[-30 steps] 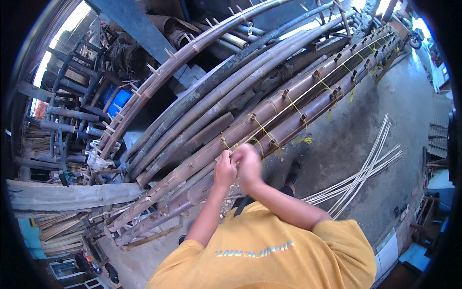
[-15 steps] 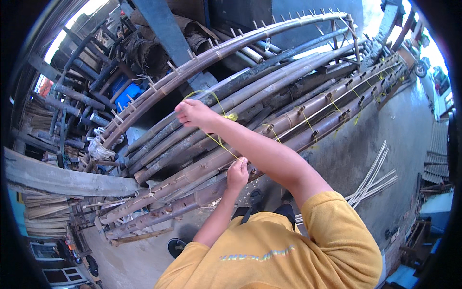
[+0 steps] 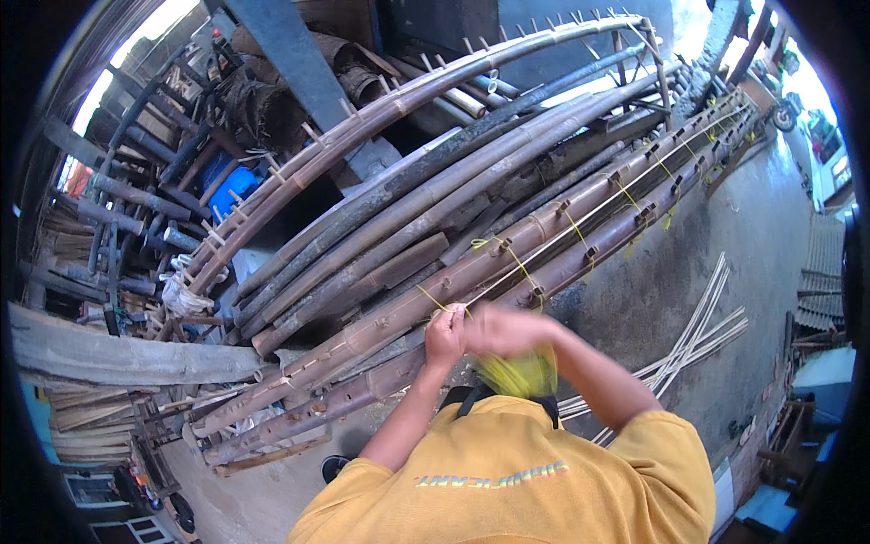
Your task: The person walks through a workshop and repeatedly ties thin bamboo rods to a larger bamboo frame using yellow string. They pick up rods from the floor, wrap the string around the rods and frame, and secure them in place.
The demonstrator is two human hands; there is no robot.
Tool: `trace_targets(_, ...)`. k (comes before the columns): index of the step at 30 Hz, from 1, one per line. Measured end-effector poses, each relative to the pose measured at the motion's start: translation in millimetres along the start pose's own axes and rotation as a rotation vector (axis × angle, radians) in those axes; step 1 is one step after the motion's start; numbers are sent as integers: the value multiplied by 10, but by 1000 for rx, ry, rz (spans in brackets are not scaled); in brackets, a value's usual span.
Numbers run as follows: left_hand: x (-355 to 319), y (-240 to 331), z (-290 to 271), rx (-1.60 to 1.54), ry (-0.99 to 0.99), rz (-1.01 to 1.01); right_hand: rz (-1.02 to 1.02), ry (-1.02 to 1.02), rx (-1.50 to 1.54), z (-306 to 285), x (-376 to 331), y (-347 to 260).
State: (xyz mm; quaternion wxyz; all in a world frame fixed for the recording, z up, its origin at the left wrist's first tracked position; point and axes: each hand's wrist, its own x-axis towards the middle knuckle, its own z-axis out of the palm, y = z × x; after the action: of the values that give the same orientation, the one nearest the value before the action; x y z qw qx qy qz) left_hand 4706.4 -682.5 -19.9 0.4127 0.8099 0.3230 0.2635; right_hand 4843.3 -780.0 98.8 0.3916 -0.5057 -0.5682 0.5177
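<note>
Two long brown bamboo poles lie side by side before me, the farther pole (image 3: 362,332) and the nearer pole (image 3: 370,388). My left hand (image 3: 443,335) is closed in a pinch on thin yellow twine (image 3: 430,297) at the farther pole. Close against its right side is my right hand (image 3: 509,330), smeared by motion, its separate fingers unclear. A blurred bundle of yellow twine (image 3: 517,372) hangs beneath the right hand and moves with it. Farther right, yellow ties (image 3: 575,225) cross between the poles, and a thin pale strip (image 3: 589,218) runs along them.
Behind the poles lie several weathered bamboo poles (image 3: 426,195). A curved bamboo piece with upright pegs (image 3: 399,104) arches above them. Thin pale sticks (image 3: 693,344) lie on the concrete floor (image 3: 652,281) at right. A thick beam (image 3: 127,349) juts in from the left.
My right hand has swung down from the upper left to beside my left hand, and the yellow bundle has come with it. My left hand keeps its pinch near the same spot.
</note>
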Motion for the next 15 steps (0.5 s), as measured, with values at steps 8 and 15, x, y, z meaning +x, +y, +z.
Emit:
trace_targets(8,907,702,-273,-436,25,-23,64,259,-309,858,-330,977)
trace_targets(15,1875,-120,169,758,-343,-13,-4,351,-83,552,-763,857)
